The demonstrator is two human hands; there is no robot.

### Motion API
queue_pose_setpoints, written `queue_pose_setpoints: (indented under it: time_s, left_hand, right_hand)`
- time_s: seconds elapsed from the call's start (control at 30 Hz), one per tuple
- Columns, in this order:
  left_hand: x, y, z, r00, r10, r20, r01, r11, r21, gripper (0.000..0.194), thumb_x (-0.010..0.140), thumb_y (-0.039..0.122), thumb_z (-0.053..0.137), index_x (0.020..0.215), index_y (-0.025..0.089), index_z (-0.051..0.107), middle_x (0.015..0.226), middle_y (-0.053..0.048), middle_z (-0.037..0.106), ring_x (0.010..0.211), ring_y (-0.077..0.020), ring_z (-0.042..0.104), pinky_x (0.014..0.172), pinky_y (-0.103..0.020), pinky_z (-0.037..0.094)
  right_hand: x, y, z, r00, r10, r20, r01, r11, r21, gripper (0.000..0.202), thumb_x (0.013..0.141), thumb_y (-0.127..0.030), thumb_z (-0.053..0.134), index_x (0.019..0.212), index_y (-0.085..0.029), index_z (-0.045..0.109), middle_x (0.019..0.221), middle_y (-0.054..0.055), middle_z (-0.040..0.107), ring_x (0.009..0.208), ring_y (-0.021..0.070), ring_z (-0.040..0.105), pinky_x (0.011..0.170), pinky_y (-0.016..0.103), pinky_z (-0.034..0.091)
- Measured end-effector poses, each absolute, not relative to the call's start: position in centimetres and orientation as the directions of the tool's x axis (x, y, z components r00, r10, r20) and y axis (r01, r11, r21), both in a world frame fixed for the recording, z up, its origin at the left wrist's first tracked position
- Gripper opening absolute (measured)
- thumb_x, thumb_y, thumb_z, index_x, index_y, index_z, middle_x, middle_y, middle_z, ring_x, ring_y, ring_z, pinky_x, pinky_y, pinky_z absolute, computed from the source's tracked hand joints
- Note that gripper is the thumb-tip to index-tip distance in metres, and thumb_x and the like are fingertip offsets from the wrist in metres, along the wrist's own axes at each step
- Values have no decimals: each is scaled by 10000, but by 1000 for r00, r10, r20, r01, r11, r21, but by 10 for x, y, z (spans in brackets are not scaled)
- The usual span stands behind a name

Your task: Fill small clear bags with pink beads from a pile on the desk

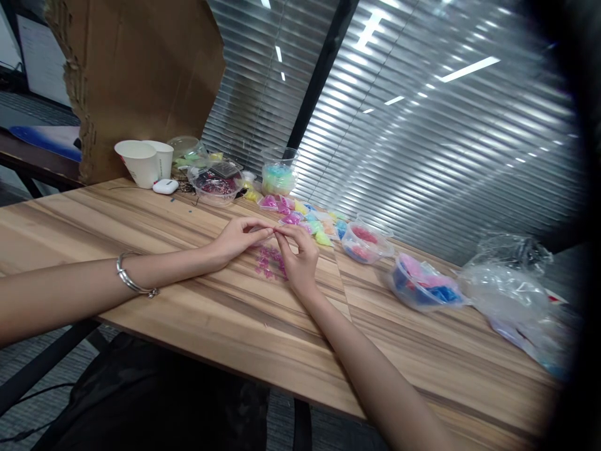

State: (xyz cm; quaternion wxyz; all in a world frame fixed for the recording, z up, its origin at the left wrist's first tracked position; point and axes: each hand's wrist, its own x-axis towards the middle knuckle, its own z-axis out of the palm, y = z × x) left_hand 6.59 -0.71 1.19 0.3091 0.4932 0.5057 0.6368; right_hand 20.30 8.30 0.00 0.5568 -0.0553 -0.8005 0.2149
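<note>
My left hand [238, 240] and my right hand [299, 254] meet above the wooden table [201, 319], their fingertips pinched together. Something small sits at the pinch, too tiny to name. Right below the fingers lies a loose scatter of small pink-purple pieces [267, 263], partly covered by my right hand. Just beyond my right hand are several small clear bags [292, 218] of coloured pieces, in pink, yellow, green, blue and orange.
White paper cups [141, 164], a white earbud case [165, 186] and a clear bowl [216, 188] of dark red bits stand back left. A layered tub [278, 181] is behind the bags. Right are a red-filled container [366, 244], a blue-and-pink one [422, 285] and crumpled plastic [509, 288].
</note>
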Motion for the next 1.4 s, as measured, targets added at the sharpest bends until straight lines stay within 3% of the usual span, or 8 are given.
queue_pose_setpoints:
  time_s: [0.27,0.47,0.9,1.4]
  left_hand:
    - [67,-8,13,-348,884,312,138,-281,950,345,745,425,665,938,140,690,945,-72,683,848,-175,603,762,-275,464]
    - [66,-7,13,-368,866,338,174,-293,940,346,745,432,664,928,141,699,980,-78,690,911,-190,603,808,-279,454]
    - [67,-7,13,-359,864,352,167,-312,935,320,739,401,683,934,149,700,963,-66,689,889,-168,601,795,-260,456]
    - [66,-6,13,-355,882,310,150,-274,950,312,739,388,673,929,142,699,962,-78,683,907,-186,602,792,-279,470]
  right_hand:
    - [203,81,1,-375,366,852,-166,878,-450,37,862,-210,596,888,-197,619,870,30,649,846,169,612,793,335,505]
    - [200,84,-4,-379,390,839,-208,848,-488,14,864,-200,586,865,-187,582,885,41,623,882,170,607,846,352,501]
    - [203,81,3,-401,323,857,-152,899,-410,154,904,-150,520,976,-208,642,952,47,647,942,172,594,880,355,475]
    - [203,83,2,-396,334,855,-150,896,-419,77,875,-190,579,919,-201,641,912,43,657,900,179,606,840,355,490]
